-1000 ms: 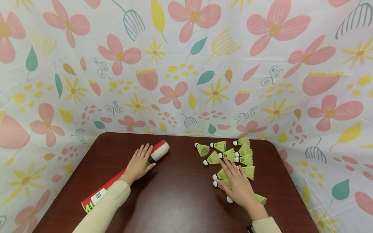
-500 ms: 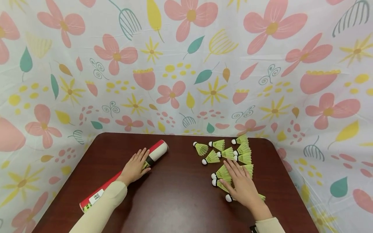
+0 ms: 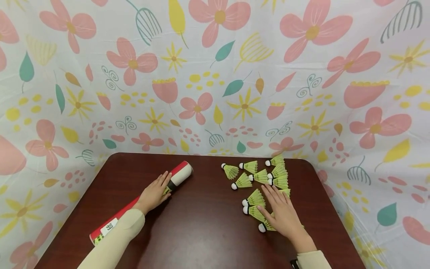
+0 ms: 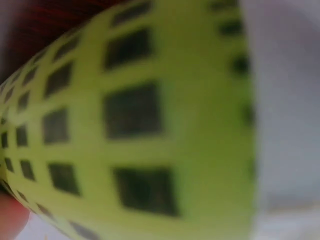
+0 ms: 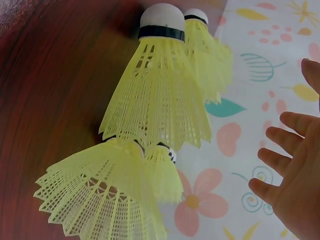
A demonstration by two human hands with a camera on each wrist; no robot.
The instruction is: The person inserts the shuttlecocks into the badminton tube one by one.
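Note:
On the left of the table in the head view lies a red, white and yellow-green tube [image 3: 181,175], set diagonally. My left hand [image 3: 152,195] rests over its middle with fingers extended. The left wrist view is filled by the tube's green and black checked surface [image 4: 200,125], with one fingertip at its lower left edge. My right hand [image 3: 285,213], fingers spread, is over the nearer yellow-green shuttlecocks [image 3: 256,198] and partly hides some. The right wrist view shows this hand [image 5: 295,175] apart from a large shuttlecock [image 5: 157,95] and holding nothing.
Several more shuttlecocks [image 3: 242,181] lie scattered toward the back right of the dark brown table [image 3: 201,224]. A white curtain [image 3: 208,112] with flower prints hangs behind and around the table. A white label [image 3: 109,226] is near the tube's lower end.
My right hand has shifted right, uncovering more of the nearer shuttlecocks. My left hand has slid slightly back along the tube. The head view has turned a little; the shuttlecocks appear to stay in place.

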